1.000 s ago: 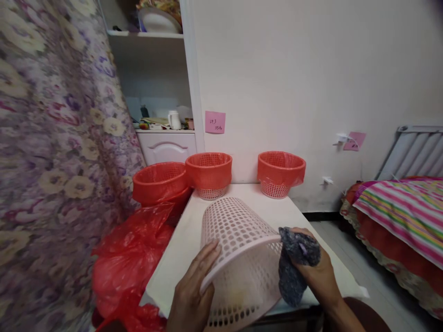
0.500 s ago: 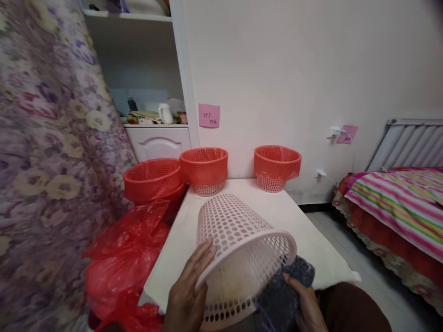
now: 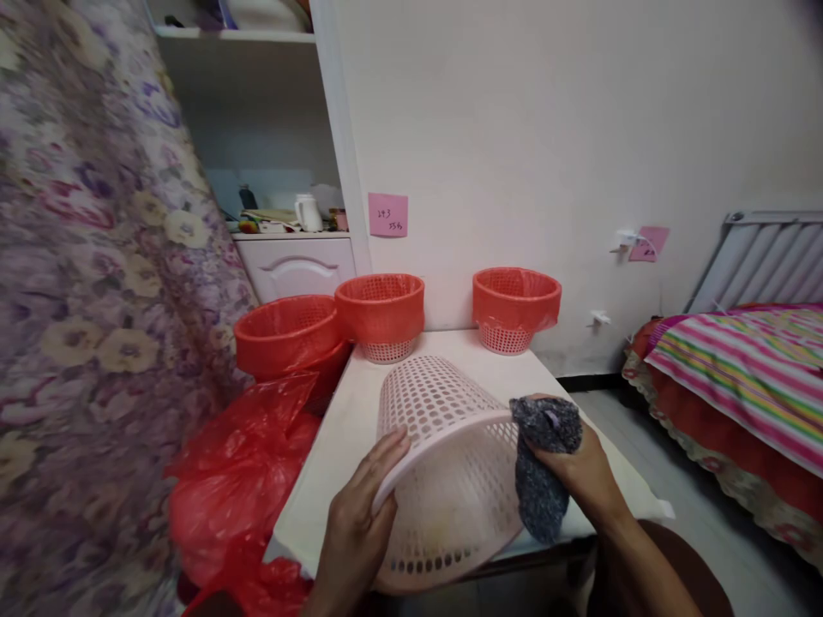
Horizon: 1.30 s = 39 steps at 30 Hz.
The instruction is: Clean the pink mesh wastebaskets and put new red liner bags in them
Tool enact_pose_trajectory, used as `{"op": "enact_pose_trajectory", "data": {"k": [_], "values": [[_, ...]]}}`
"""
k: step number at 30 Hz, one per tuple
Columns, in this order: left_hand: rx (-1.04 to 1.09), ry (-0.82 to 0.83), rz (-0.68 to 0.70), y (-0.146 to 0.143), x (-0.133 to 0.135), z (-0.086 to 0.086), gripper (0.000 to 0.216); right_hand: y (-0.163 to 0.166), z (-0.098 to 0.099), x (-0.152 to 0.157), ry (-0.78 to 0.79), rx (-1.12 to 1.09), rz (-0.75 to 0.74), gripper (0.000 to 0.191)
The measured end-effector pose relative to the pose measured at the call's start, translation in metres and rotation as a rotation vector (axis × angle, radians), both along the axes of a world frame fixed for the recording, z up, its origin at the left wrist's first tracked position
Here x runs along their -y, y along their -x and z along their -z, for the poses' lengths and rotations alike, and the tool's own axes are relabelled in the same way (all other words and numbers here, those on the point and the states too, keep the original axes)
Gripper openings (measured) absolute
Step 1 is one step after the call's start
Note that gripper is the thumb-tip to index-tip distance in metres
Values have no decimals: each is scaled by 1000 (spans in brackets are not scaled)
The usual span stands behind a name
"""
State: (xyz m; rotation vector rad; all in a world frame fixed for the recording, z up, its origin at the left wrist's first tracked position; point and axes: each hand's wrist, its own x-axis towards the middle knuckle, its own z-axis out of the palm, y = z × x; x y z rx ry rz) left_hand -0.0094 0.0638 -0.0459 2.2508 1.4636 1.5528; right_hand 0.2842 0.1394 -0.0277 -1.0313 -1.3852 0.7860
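Note:
A pale pink perforated plastic basket [image 3: 443, 403] lies tilted on its side over the white table, its mouth turned toward me. My left hand [image 3: 363, 506] grips the left side of its rim, fingers outside and thumb at the inner edge. In my right hand [image 3: 572, 454] is a dark grey fuzzy cloth [image 3: 543, 506], bunched up and hanging down. The cloth touches or overlaps the right part of the basket's rim and hides that stretch of it.
Two baskets lined with red bags, a left one [image 3: 379, 308] and a right one [image 3: 516, 300], stand at the table's [image 3: 334, 463] far end. More red-lined baskets [image 3: 286, 330] and red plastic bags [image 3: 237, 480] are at left. A bed [image 3: 739, 377] stands at right.
My right hand has moved up with the cloth, from the rim's lower right to its upper right side. The basket has shifted slightly; my left hand still holds its rim.

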Motion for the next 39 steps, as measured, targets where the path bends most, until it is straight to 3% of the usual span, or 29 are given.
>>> {"op": "enact_pose_trajectory", "data": {"k": [4, 7, 10, 13, 16, 20, 24, 27, 30, 34, 37, 39], "values": [[7, 0, -3, 1, -2, -2, 61, -1, 22, -4, 48, -108, 123, 44], [6, -1, -11, 2, 1, 3, 60, -5, 65, 2, 249, -349, 171, 43], [31, 5, -9, 5, 3, 8, 55, 4, 113, 22, 472, -669, 102, 42], [48, 17, -28, 9, 5, 14, 52, 19, 140, 41, 633, -868, 29, 42], [139, 61, -108, 11, 9, 20, 47, 23, 133, 39, 624, -902, 23, 40], [277, 117, -214, 9, 14, 26, 43, 4, 85, 17, 431, -721, 85, 40], [135, 84, -58, 7, 10, 20, 50, -13, 39, 7, 157, -338, 146, 47], [57, 63, 15, 4, 1, 15, 58, -14, 25, 7, 46, -139, 140, 49], [51, 61, 34, 3, -6, 16, 60, -14, 38, 5, 102, -137, 187, 52], [69, 63, 31, 6, -7, 23, 63, -15, 88, 13, 364, -427, 271, 54], [95, 71, 14, 9, -5, 27, 56, -5, 125, 32, 580, -761, 179, 52], [116, 81, -6, 11, -3, 29, 49, 4, 137, 43, 689, -885, 101, 50]]}}
